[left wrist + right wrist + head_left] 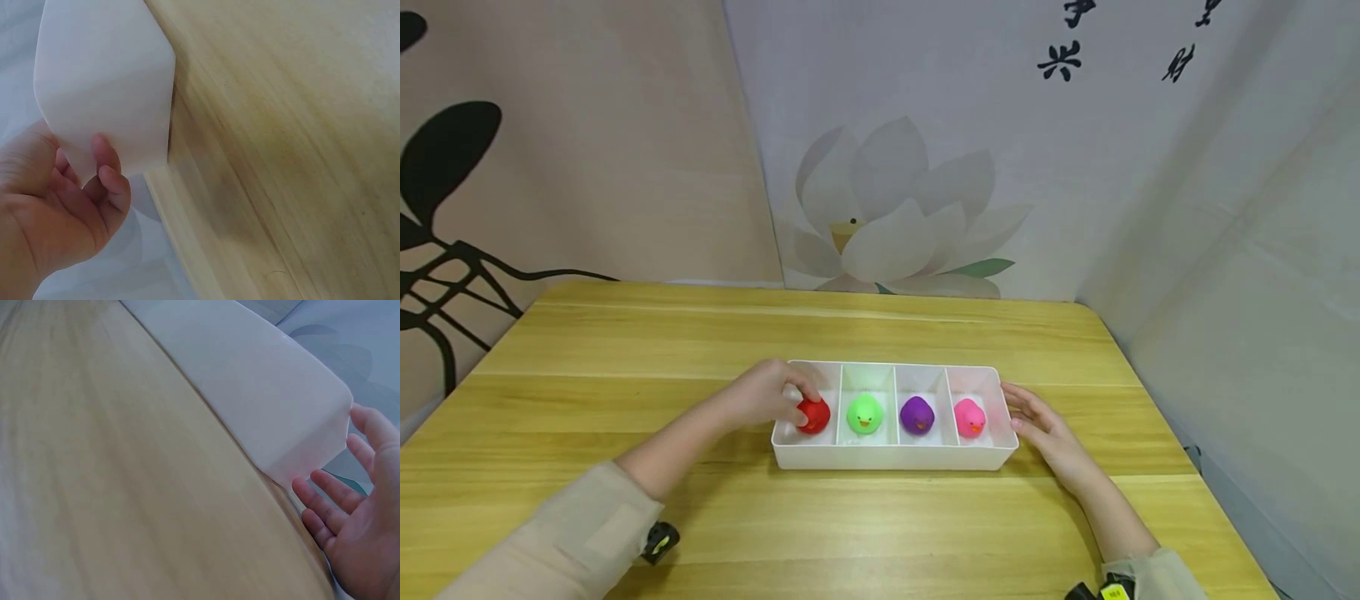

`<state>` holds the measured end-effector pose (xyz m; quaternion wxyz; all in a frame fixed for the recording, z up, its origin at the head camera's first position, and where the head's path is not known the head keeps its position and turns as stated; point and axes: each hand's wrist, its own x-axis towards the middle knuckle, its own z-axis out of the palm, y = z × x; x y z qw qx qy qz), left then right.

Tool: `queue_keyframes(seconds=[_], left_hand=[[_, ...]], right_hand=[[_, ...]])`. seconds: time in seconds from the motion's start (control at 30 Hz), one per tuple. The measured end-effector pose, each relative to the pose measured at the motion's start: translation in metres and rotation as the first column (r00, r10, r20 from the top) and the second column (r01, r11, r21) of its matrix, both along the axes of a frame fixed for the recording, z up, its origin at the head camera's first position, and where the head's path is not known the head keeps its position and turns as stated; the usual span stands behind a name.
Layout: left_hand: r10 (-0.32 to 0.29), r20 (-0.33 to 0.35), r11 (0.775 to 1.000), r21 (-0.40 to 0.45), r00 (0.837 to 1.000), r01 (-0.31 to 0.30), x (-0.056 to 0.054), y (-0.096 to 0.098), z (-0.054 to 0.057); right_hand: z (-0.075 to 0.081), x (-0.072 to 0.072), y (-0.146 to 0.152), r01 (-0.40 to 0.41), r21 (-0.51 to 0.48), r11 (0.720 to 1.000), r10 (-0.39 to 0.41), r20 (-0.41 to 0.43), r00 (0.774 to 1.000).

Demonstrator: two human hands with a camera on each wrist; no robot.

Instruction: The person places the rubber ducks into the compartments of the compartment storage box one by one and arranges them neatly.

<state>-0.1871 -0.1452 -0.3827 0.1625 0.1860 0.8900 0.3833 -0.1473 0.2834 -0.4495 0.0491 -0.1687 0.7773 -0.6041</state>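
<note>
A white tray [887,457] with a row of compartments lies on the table. In its leftmost compartment is a red rubber duck [814,416], pinched between the thumb and fingers of my left hand [765,394], which reaches over the tray's left end. The left wrist view hides the duck behind the tray wall. Three more rubber ducks sit one to a compartment: green [865,414], purple [917,416] and pink [970,418], their beaks toward me. At the tray's right end, my right hand [1047,429] rests its extended fingers against the wall, thumb by the rim.
The wooden table [880,533] extends around the tray on all sides. Behind it hangs a pale cloth backdrop [910,208] with a printed lotus and dark characters. More pale cloth [1262,333] borders the table's right side.
</note>
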Motion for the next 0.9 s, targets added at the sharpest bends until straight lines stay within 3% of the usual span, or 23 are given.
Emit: queue_keyframes(seconds=[0.2,0.53,0.9], left_hand=[[-0.012,-0.009,1.0,-0.023,1.0,0.012,0.0,0.0,0.0],[-0.061,-0.121,0.997,0.042,0.991,0.067,0.001,-0.007,-0.004],[0.041,-0.124,0.991,0.129,0.991,-0.024,0.018,-0.021,0.0]], right_hand=[[-0.001,0.001,0.0,-0.002,-0.002,1.0,0.002,0.002,1.0],[0.0,0.0,-0.001,-0.004,-0.002,1.0,0.004,-0.001,1.0],[0.002,0.002,0.0,0.0,0.004,1.0,0.0,0.009,1.0]])
